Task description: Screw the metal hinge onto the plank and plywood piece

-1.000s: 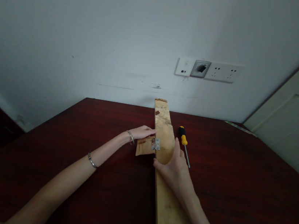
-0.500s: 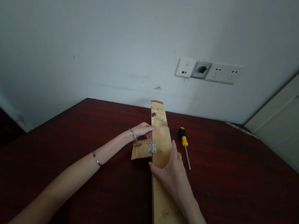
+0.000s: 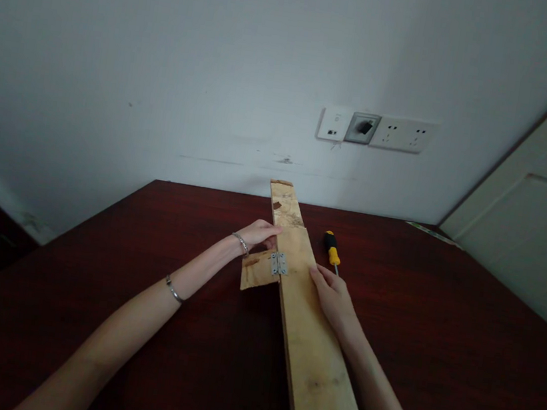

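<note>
A long wooden board (image 3: 315, 365) runs from the near edge of the view toward the wall. My left hand (image 3: 260, 233) grips its left edge, thumb on top and fingers curled below. On the right edge, my right hand (image 3: 334, 297) holds the board with its thumb on top; the other fingers are partly hidden. A metal hinge (image 3: 278, 263) with screws joins the board to a short piece of wood (image 3: 257, 270) sticking out to the left. Beyond my right hand lies a yellow and black screwdriver (image 3: 332, 248), its shaft mostly hidden behind that hand.
The dark red table (image 3: 172, 360) reaches back to a white wall (image 3: 211, 62). Wall sockets (image 3: 401, 134) sit above the table's back edge. A panelled white door (image 3: 544, 214) stands at the right, near a thin strip (image 3: 433, 235) on the table's back right corner.
My right hand has shifted from spanning across the board to gripping its right edge. The board's near end has swung slightly right. My left hand keeps its hold.
</note>
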The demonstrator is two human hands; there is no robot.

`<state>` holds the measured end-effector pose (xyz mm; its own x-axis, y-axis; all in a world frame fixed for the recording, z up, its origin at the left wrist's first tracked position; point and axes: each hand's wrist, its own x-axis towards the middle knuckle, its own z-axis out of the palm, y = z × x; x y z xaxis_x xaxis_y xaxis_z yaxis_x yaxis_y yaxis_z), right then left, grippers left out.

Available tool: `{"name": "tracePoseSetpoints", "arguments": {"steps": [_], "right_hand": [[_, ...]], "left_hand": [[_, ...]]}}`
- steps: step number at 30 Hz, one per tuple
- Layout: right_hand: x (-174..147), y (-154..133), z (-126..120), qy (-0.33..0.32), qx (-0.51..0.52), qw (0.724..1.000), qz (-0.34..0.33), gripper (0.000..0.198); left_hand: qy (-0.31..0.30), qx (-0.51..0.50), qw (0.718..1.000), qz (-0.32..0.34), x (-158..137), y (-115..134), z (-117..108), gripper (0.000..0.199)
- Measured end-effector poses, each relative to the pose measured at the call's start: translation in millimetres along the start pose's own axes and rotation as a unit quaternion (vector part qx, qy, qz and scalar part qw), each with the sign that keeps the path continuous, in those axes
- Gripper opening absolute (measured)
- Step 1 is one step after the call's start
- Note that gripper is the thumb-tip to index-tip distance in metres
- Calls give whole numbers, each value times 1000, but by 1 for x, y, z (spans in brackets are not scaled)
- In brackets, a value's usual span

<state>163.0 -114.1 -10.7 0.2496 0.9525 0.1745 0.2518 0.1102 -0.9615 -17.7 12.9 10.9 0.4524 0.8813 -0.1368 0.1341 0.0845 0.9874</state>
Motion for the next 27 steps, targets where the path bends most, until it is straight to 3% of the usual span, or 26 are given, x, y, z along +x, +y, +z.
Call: {"name": "tracePoseSetpoints", "arguments": {"steps": [10,13,16,21,27], "right_hand": [[-8,-9,6,-9,56,998,14,52],[-8,-10,6,2,58,998,12,52],[-8,-10,7,10,60,998,11,51],[-9,-10,9,20,69,997,16,48],[-10,-11,12,21,85,996,25,47]], "left_hand": [[-30,19,996,-78,-11,1,-20,54],[-33,33,996,-72,-22,-1,-28,46],[-75,40,995,-50,-33,2,-30,39],[-165,119,979,-20,-44,13,-28,48],[-182,135,974,-30,-45,11,-25,47]]}}
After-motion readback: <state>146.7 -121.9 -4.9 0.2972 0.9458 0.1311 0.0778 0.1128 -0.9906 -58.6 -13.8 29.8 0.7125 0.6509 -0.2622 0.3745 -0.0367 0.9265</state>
